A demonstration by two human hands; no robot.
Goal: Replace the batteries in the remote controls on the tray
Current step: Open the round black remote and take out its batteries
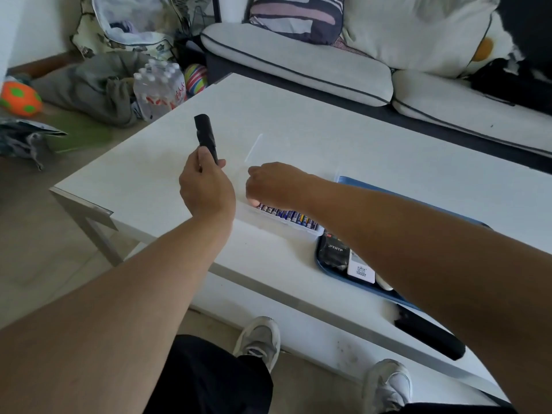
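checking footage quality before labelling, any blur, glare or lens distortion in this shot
Head view: wide-angle bend curves the white table edges and stretches both forearms; daylight washes out the tabletop, so the clear battery box barely shows; the left hand with the black remote is slightly soft, the right hand too; the label on the blue tray remote is unreadable.

A slim black remote control (205,135) stands tilted above the white table, its lower end gripped, its rounded top pointing away. A clear plastic box (286,218) lies just left of the blue tray (324,265), touching its corner, filled with a row of blue-and-yellow batteries (294,218) side by side. On the tray lie a black remote (334,253) printed with white letters, a white remote (360,270) beside it, and a further pale one, mostly hidden. Another black remote (430,334) lies near the table's front edge.
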